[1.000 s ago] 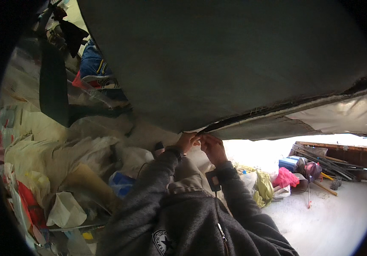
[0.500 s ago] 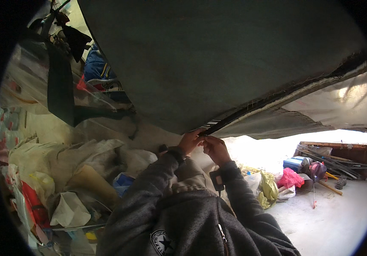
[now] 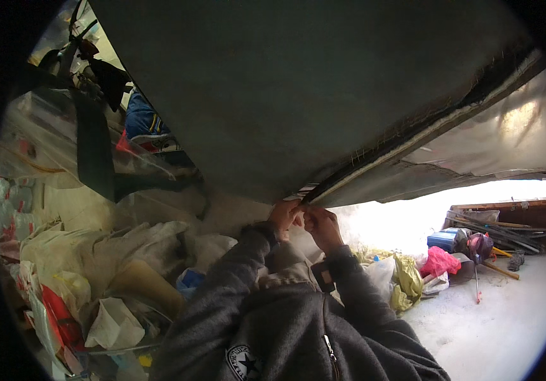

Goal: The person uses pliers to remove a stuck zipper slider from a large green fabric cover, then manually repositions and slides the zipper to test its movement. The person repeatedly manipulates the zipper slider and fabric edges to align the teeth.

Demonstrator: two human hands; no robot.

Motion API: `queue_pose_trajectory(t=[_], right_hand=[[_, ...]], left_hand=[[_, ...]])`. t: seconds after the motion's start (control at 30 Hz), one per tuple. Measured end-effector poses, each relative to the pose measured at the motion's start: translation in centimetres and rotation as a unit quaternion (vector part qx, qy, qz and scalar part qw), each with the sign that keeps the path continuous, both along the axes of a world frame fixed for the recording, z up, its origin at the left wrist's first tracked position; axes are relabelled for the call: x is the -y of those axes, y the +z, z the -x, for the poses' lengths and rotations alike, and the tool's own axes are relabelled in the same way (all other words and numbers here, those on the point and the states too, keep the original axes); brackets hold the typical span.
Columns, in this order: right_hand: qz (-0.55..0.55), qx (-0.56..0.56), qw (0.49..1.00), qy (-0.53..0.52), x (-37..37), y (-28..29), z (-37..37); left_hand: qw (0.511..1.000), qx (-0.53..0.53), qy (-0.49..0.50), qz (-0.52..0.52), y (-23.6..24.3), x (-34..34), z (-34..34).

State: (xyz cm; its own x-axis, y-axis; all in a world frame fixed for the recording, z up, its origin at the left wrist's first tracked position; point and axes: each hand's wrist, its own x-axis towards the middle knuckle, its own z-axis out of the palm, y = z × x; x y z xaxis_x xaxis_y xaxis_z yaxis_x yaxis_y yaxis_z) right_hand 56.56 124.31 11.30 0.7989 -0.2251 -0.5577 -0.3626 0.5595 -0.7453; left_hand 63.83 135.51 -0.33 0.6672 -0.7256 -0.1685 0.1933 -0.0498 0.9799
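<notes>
A large dark green sheet of cloth point(image 3: 273, 95) hangs across the upper view and tapers down to a corner in front of me. Along its right side runs a dark, frayed edge with a pale strip point(image 3: 406, 149). My left hand point(image 3: 283, 216) is closed on the low end of that sheet, by a small striped patch point(image 3: 306, 189). Close beside it, my right hand point(image 3: 323, 228) has its fingers pinched together just under the edge. Whatever sits between those fingertips is too small to make out.
Crumpled bags and cloths point(image 3: 127, 254) are heaped on the left. To the right, a pink bag point(image 3: 440, 261), a yellow-green bag point(image 3: 407, 286) and a pile of rods point(image 3: 501, 232) lie on the pale floor. Clear plastic sheeting point(image 3: 44, 130) hangs at the upper left.
The sheet's frayed right edge now appears higher and steeper, and the view has shifted slightly. Both hands stay together at the sheet's lower corner, the right one still pinched.
</notes>
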Motion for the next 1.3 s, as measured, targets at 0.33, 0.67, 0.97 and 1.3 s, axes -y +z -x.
queue_pose_trajectory(t=[0.33, 0.67, 0.97, 1.3], right_hand=[[0.046, -0.01, 0.998, 0.033, 0.3, -0.1, 0.0], [-0.024, -0.04, 0.998, 0.037, 0.6, 0.1, -1.0], [0.018, 0.009, 1.0, 0.007, -0.4, 0.8, -0.8], [-0.008, -0.022, 0.998, 0.056, 0.6, -0.4, -0.7]], left_hand=[[0.999, -0.023, -0.015, -0.037, -0.1, 0.2, -0.1], [0.995, -0.081, 0.036, 0.054, 1.5, 0.3, 0.2], [0.998, 0.045, 0.028, 0.045, 2.0, 0.6, -0.6], [0.996, -0.054, 0.037, 0.058, 1.1, 0.4, -0.2]])
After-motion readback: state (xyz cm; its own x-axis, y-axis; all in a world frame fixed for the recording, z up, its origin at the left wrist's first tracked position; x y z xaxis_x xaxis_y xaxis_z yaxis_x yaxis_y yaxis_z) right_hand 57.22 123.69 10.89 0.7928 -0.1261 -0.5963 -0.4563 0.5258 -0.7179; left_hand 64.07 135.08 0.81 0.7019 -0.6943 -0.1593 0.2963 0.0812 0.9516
